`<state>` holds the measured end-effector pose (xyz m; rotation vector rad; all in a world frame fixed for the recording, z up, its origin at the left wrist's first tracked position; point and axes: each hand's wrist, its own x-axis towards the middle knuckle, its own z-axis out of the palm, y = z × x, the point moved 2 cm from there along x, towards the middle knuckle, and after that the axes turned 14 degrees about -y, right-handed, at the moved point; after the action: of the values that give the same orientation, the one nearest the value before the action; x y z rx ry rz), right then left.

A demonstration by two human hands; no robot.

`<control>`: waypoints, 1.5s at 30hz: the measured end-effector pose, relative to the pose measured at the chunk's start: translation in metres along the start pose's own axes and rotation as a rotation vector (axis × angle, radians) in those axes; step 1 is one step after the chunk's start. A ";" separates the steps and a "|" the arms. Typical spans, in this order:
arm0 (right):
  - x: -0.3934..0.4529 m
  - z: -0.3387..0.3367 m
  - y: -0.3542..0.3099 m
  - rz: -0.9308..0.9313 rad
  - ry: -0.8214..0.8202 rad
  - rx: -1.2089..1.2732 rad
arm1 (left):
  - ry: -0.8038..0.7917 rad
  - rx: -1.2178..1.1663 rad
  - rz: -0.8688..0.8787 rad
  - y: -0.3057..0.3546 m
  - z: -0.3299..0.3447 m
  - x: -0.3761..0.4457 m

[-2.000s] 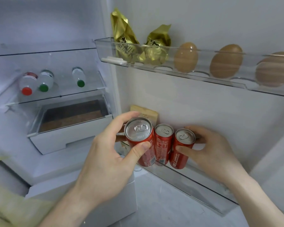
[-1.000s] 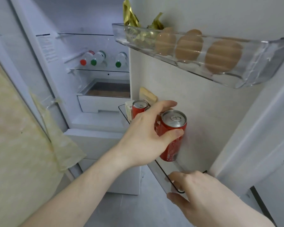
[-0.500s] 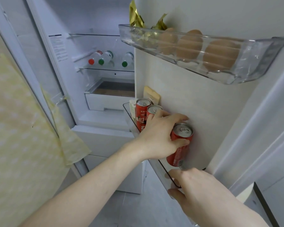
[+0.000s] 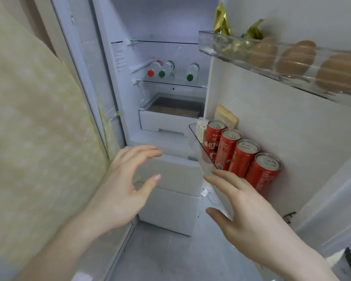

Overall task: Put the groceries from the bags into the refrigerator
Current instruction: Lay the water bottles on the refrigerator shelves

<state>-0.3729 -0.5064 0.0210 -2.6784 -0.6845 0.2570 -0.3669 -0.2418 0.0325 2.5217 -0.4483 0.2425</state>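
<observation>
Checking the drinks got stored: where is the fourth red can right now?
In the head view, the fourth red can stands at the near end of the row in the lower door shelf, beside the third can, just above the right hand.

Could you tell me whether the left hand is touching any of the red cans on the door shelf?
Apart. The head view shows the left hand open, with the fridge's white front visible between it and the red cans.
</observation>
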 end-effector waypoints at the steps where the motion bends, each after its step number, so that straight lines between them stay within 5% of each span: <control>1: 0.007 0.004 -0.010 -0.037 0.015 0.015 | 0.007 0.025 -0.041 -0.011 -0.008 -0.018; 11: 0.084 0.078 -0.174 -0.417 -0.160 0.070 | 0.185 0.088 -0.507 -0.093 -0.091 -0.232; 23: 0.166 0.178 -0.352 -1.039 -0.604 0.003 | 0.409 0.176 -1.122 -0.112 -0.112 -0.399; 33: 0.168 0.252 -0.466 -1.680 -1.029 -0.240 | 0.725 0.295 -1.673 -0.036 -0.037 -0.432; 45: -0.018 0.268 -0.486 -2.271 -1.232 -0.344 | 1.205 0.498 -2.210 0.163 0.091 -0.428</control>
<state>-0.6659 -0.0379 -0.0339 -0.0971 -3.2248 0.9220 -0.8165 -0.3079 -0.0743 1.2647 2.6507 0.7555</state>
